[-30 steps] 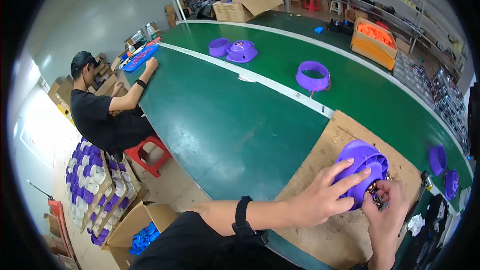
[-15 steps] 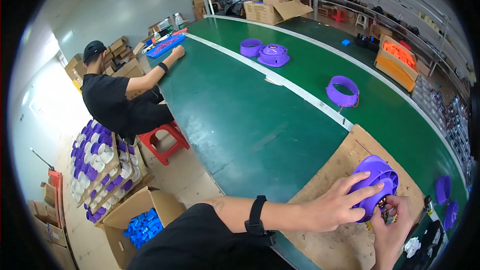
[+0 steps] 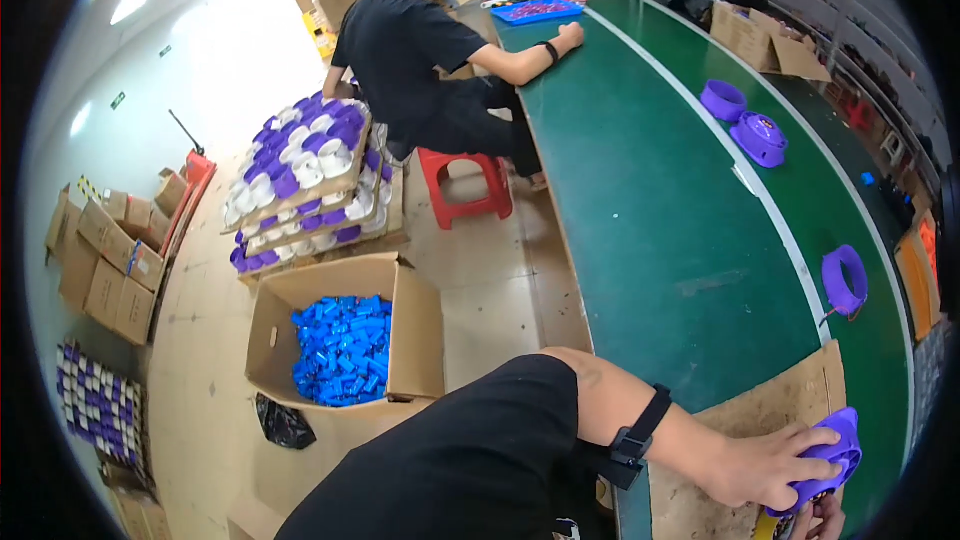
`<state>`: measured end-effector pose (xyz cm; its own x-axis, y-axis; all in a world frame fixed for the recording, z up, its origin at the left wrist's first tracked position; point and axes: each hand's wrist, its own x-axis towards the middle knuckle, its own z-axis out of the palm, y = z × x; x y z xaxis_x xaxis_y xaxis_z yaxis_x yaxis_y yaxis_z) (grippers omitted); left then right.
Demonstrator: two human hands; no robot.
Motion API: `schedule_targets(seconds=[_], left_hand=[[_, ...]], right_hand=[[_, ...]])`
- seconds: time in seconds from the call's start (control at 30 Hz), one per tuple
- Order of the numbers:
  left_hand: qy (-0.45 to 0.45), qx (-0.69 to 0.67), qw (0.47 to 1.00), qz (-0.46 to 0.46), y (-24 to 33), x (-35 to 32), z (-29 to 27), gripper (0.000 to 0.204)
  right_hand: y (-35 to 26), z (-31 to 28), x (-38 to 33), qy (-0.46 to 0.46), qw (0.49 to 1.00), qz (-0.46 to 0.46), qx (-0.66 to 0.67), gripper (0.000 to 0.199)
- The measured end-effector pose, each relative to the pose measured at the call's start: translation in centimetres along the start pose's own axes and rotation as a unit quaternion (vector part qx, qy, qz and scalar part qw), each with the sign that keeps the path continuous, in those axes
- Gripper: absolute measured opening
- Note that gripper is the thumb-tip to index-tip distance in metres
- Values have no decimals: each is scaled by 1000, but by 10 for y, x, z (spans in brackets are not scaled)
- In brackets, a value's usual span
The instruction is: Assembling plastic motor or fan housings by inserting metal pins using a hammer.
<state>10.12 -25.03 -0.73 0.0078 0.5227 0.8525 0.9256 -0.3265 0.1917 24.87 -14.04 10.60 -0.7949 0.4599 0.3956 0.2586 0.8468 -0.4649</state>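
Over a brown cardboard sheet at the lower right, my left hand grips a purple plastic housing, fingers spread across its outside. The housing is tipped so that its open side faces me. At its lower edge my right hand has its fingers drawn together by small dark and brass-coloured parts inside; what they pinch is hidden. A bit of something yellow shows beside that hand, cut off by the picture's lower rim.
On the green table stand a purple ring with a red wire and two more purple parts. A carton of blue pieces is on the floor. A co-worker sits on a red stool near stacked purple and white parts.
The view has swung left and down, so my hands and the housing now appear lower at the right. My left hand still holds the housing, with my right fingers at its open side.
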Motion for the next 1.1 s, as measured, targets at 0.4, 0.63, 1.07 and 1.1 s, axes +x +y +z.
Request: schedule_targets(seconds=[0.4, 0.63, 1.07, 1.1], left_hand=[[6, 22, 1000, 5, 2, 8, -2, 24], [7, 44, 999, 19, 0, 6, -9, 28], [27, 28, 999, 24, -3, 10, 16, 24], [45, 33, 998, 35, -4, 9, 19, 22]], right_hand=[[28, 8, 4, 22, 998, 5, 60, 35], [20, 12, 6, 12, 997, 25, 74, 35], [-12, -4, -2, 4, 998, -35, -45, 36], [-19, -5, -3, 0, 996, -30, -80, 36]])
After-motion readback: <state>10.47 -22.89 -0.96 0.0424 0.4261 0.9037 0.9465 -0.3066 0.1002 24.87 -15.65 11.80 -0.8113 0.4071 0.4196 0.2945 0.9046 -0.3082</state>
